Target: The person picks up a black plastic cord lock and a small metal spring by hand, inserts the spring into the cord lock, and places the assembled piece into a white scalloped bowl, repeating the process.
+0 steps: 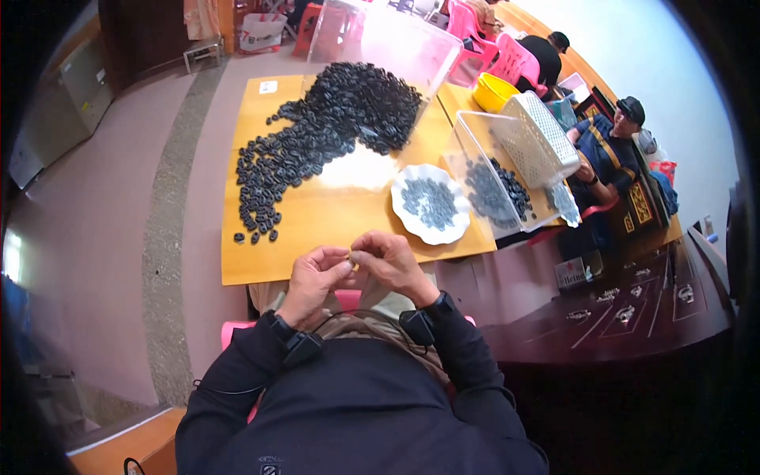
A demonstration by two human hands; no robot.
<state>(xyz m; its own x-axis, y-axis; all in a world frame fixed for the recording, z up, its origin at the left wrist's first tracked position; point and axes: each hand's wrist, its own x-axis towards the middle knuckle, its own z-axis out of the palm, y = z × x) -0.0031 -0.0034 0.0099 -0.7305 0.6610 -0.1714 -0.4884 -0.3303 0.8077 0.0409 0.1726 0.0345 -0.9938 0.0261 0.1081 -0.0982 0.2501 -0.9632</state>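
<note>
Just off the near edge of the wooden table (317, 253), my left hand (313, 283) and my right hand (393, 263) meet with thumbs and fingertips pinched together. Between the fingertips is a tiny yellowish spot, too small to name. Beyond my hands lies a large heap of small black oval ring-shaped pieces (360, 99), trailing off toward the left edge of the table. A white scalloped plate (405, 225) stands right of the heap, nearest my right hand. Small grey pieces (431, 202) cover its middle.
A clear plastic sheet (443, 59) rises behind the heap. To the right, a clear bin (475, 131) with black pieces stands beside a white perforated basket (538, 142) and a yellow bowl (495, 93). Another person (609, 150) sits beyond them. A dark carved table (602, 317) stands at right.
</note>
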